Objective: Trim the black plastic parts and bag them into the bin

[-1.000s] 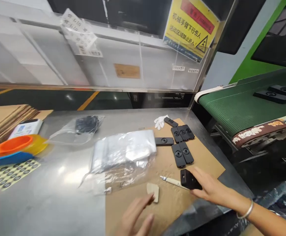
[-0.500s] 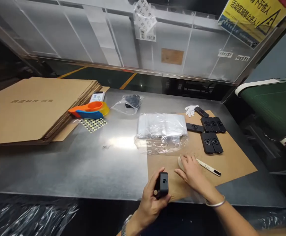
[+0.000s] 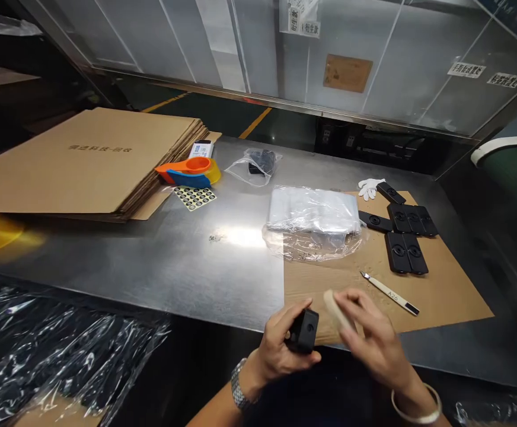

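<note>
My left hand [image 3: 280, 347] is closed round a small black plastic part [image 3: 305, 330], held in front of the near edge of the steel table [image 3: 174, 267]. My right hand [image 3: 372, 341] pinches a beige pad [image 3: 335, 308] right beside that part. Both hands hover over the near edge of a brown cardboard sheet [image 3: 440, 290]. Several more black parts [image 3: 405, 252] lie in rows on the far side of that sheet. A thin white pen-like tool [image 3: 389, 293] lies just beyond my right hand.
A pile of clear plastic bags [image 3: 314, 216] sits mid-table, with a white glove [image 3: 369, 188] behind. Flat cardboard stack [image 3: 85, 160], orange-and-blue tape dispenser [image 3: 187, 172], sticker sheet [image 3: 192, 197] and a bagged black item [image 3: 258, 163] lie at left. A green conveyor [image 3: 516, 172] borders the right.
The black part went from my right hand to my left. My right hand picked the beige pad off the cardboard and raised it to the part. The view swung left and down.
</note>
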Demonstrator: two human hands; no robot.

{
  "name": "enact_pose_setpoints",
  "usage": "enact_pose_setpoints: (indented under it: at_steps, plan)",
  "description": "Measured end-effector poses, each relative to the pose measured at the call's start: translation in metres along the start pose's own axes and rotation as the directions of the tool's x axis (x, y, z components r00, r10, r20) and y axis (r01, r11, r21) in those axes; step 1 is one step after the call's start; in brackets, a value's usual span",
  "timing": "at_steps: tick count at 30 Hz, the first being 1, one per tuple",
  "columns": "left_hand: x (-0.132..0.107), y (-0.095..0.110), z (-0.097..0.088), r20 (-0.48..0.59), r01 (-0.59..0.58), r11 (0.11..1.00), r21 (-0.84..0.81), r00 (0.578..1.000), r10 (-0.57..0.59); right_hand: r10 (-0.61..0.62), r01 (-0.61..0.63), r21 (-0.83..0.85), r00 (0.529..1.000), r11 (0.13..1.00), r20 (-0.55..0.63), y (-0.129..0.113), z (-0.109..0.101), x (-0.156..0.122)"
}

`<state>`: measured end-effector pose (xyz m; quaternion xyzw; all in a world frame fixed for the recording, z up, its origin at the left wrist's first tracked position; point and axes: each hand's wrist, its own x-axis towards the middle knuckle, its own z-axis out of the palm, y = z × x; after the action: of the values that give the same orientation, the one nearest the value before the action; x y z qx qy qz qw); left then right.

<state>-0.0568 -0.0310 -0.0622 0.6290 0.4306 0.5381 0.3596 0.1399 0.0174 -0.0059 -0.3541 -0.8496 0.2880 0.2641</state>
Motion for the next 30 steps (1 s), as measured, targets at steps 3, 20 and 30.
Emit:
enact_pose_setpoints:
  at_steps: [3, 20, 30]
  plan:
    - [0.000, 0.002, 0.000, -0.008, 0.017, 1.000, 0.025, 1.000, -0.016, -0.222, 0.211, 0.109, 0.970, 0.971, 0.099, -0.032, -0.007, 0.001]
    - [-0.003, 0.017, 0.027, -0.064, 0.320, 0.762, -0.563, 0.902, -0.427, 0.208, -0.159, 0.461, 0.977, 0.873, -0.056, -0.023, 0.028, 0.014]
    - [0.022, 0.012, 0.019, 0.063, 0.120, 0.007, -0.993, 0.572, -0.818, 0.234, -0.194, 0.461, 0.972, 0.866, -0.030, -0.024, 0.065, -0.026]
